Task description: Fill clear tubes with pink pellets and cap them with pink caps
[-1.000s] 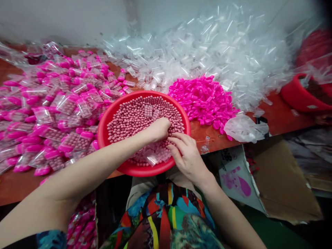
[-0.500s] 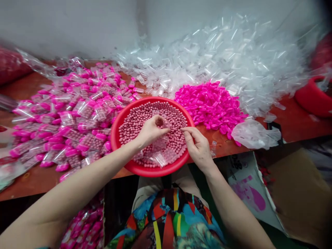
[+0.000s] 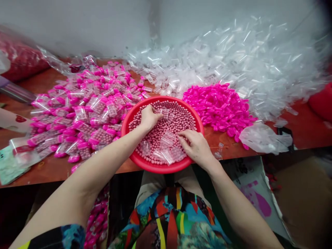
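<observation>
A red basin [image 3: 125, 129] full of small pink beads [image 3: 155, 133] stands in front of me. My left hand [image 3: 149, 118] is over its upper left part, thumb and fingers closed on the near end of a small clear plastic case [image 3: 164, 112] at bead level. My right hand [image 3: 194, 144] reaches in over the right side, fingers curled, with a gap between thumb and forefinger. Its fingertips are close to the beads, just right of another clear case [image 3: 168, 139]. More clear cases [image 3: 166, 156] lie on the beads towards the near rim.
Bead-filled cases with pink caps [image 3: 85, 114] are heaped on the left. Loose pink caps [image 3: 220, 107] lie right of the basin. Empty clear cases [image 3: 233, 65] are piled behind, against the wall. A clear plastic bag [image 3: 264, 137] rests by the table's front edge [image 3: 228, 152].
My left hand has moved away from my right, towards the basin's far left, and lowered to the beads. My right hand has dropped closer to the beads. The view has shifted slightly.
</observation>
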Demonstrator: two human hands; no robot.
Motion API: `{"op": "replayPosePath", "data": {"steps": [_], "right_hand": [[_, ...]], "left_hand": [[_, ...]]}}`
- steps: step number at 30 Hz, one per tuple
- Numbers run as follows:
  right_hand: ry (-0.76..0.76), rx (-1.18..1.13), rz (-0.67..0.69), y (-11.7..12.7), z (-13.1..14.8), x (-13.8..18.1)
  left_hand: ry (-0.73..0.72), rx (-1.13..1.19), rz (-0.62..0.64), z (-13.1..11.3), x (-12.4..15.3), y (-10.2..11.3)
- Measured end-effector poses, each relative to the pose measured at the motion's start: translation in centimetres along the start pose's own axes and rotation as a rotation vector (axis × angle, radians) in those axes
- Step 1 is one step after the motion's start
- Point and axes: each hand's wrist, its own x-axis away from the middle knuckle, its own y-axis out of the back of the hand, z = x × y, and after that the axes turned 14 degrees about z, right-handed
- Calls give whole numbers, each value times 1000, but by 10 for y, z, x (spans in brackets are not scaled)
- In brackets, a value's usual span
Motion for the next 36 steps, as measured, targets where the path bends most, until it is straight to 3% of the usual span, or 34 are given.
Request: {"op": "replayPosePath", "data": {"steps": [4,7,12,15,20,24,28,31,34,36], "right_hand": [[-27,142,238,2,6,-13],[-9,142,318,0,7,-20],[6,73,317,-5,3,-27],[-14,25,270,-9,1,-37],[-71,32,323,-11,1,-54],[-66,-372,172,-12,4,-53],[-74,-842,126,-13,5,-47],[-62,-758,46,-3,0,-39],[-63,-499,-188,20,-11,-26],[-99,-403,-301,34,-18,-16]], "left_hand": [[-38,41,-21,-4,10,3],[-109,12,5,-9,31,16],[-140,-110,550,-13,67,26],[-180,-137,623,-11,74,22],[-156,-79,789,-8,71,29],[-73,288,725,-6,73,30],[-95,612,700,-9,77,21],[-167,403,641,-15,72,20],[-321,-182,493,-22,61,21],[-399,-554,469,-30,55,15]]}}
